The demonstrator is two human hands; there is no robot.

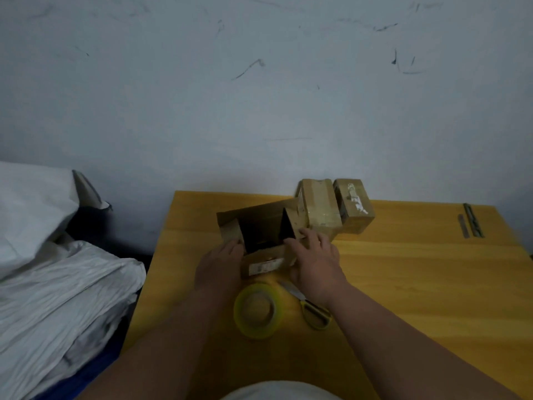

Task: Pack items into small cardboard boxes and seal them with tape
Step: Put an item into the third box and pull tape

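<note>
A small open cardboard box (pixel 259 226) stands on the yellow wooden table (pixel 403 269), its flaps raised and its inside dark. My left hand (pixel 220 262) holds the box's left side, fingers curled over the left flap. My right hand (pixel 313 255) grips the right side, fingers wrapped round the right flap and edge. A label shows on the box's near face. A roll of yellowish clear tape (pixel 258 310) lies on the table just in front of the box, between my forearms. Yellow-handled scissors (pixel 310 308) lie to the right of the roll, partly under my right wrist.
Two sealed cardboard boxes (pixel 320 203) (pixel 356 206) sit against the wall behind the open one. A metal strip (pixel 471 220) lies at the table's far right. White sacks (pixel 57 284) are piled left of the table.
</note>
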